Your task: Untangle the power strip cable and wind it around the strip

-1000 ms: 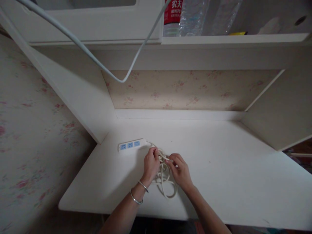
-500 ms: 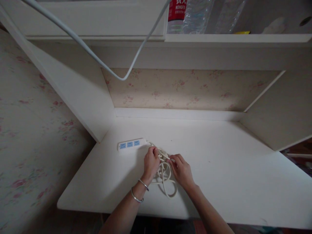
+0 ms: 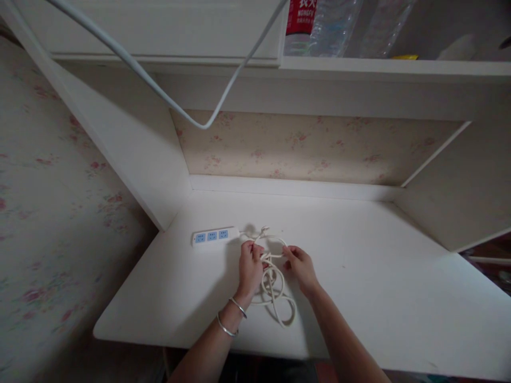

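A white power strip with blue sockets lies on the desk, left of my hands. Its cream cord runs right into a tangle of loops and knots. My left hand, with two silver bangles at the wrist, pinches the cord at the upper left of the tangle. Opposite it, my right hand grips a loop of the same cord between thumb and fingers. That loop arches between the two hands, while more coils rest on the desktop below. Part of the cord is hidden behind my left fingers.
The white desk has side panels and a back ledge. Overhead, a shelf carries clear plastic bottles, one with a red label. A thick white cable hangs in front of the upper cabinet. Flowered wallpaper is at the left.
My hands have moved apart, and a wider cord loop now spans them. My right hand has shifted right and slightly up. The power strip stays in place.
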A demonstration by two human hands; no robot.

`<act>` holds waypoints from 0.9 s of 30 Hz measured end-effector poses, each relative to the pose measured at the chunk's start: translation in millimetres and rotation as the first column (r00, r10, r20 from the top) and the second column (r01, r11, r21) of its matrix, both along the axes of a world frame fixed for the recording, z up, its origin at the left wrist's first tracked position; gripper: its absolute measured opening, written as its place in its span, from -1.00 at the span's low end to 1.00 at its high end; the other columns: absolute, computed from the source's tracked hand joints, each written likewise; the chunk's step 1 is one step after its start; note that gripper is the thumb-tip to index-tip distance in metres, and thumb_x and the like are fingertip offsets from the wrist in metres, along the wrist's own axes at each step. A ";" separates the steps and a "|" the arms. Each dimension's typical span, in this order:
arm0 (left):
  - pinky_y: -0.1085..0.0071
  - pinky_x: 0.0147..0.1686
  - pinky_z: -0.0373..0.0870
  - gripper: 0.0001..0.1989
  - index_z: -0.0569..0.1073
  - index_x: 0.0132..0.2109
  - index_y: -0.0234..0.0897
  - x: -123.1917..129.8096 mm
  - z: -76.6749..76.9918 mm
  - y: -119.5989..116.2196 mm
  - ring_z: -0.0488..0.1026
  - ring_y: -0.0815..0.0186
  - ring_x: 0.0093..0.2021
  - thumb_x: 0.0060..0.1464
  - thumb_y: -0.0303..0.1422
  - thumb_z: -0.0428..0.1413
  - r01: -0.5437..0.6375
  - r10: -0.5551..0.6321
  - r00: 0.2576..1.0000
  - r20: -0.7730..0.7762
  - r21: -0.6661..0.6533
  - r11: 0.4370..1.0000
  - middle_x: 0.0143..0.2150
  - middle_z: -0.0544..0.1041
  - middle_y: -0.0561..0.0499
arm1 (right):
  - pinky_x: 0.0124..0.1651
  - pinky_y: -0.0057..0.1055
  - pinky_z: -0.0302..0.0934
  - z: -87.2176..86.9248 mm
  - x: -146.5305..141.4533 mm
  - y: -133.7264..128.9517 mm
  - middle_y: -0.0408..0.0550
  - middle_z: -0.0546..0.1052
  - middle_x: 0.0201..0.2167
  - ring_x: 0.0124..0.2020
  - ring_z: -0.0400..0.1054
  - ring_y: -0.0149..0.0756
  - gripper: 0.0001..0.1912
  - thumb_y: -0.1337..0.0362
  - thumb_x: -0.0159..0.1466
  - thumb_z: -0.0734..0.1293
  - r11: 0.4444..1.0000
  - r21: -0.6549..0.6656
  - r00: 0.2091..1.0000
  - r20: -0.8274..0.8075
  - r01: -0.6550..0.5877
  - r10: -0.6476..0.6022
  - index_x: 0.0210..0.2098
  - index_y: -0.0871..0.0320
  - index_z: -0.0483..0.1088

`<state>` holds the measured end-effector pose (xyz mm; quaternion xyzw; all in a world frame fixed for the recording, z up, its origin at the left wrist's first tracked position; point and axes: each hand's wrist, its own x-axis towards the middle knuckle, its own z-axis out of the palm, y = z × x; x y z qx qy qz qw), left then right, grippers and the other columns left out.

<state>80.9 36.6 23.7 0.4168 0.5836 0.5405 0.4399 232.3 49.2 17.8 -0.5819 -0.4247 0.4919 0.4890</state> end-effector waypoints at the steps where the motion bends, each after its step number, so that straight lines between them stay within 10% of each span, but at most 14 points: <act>1: 0.42 -0.42 0.44 -0.71 0.22 -0.05 -0.19 0.0 -0.1 -2.0 0.47 0.26 -0.22 0.21 -0.11 -0.08 0.036 -0.037 0.993 0.114 0.007 0.999 -0.13 0.45 -0.07 | -0.56 -0.47 0.06 1.1 2.3 3.3 -0.13 0.44 -0.53 -0.64 0.23 -0.43 -0.61 -0.07 0.08 0.38 0.999 -0.027 0.999 -0.035 -0.019 0.019 -0.43 0.17 0.40; 10: 0.40 -0.30 0.45 -0.51 0.20 0.08 -0.19 -18.7 -0.2 -16.4 0.46 0.26 -0.12 0.06 -0.18 0.17 0.212 -0.226 0.828 0.512 0.087 0.973 -0.01 0.46 -0.12 | -0.44 -0.47 0.25 6.2 -0.9 12.6 -0.09 0.49 -0.49 -0.54 0.34 -0.43 -0.68 0.06 0.05 0.45 0.984 -0.133 0.933 -0.355 -0.122 0.068 -0.43 0.19 0.41; 21: 0.35 -0.12 0.41 -0.66 0.40 -0.02 -0.25 -30.3 -12.4 -21.2 0.47 0.20 -0.05 0.15 -0.14 0.07 0.287 -0.297 0.952 0.067 0.128 0.949 -0.01 0.50 -0.14 | -0.38 -0.38 0.30 0.6 -5.2 8.9 -0.12 0.43 -0.59 -0.53 0.36 -0.34 -0.68 0.01 0.11 0.39 0.986 -0.118 0.927 -0.371 -0.114 0.062 -0.43 0.16 0.36; 27: 0.37 -0.18 0.43 -0.60 0.38 0.05 -0.28 -30.1 -14.1 -20.5 0.49 0.21 -0.09 0.18 -0.13 0.04 0.257 -0.257 0.966 -0.019 0.106 0.961 -0.03 0.52 -0.15 | -0.22 -0.33 0.33 -1.5 -1.2 5.9 -0.08 0.50 -0.33 -0.40 0.41 -0.33 -0.67 0.10 0.08 0.41 0.995 -0.085 0.977 -0.211 -0.052 0.033 -0.25 0.16 0.41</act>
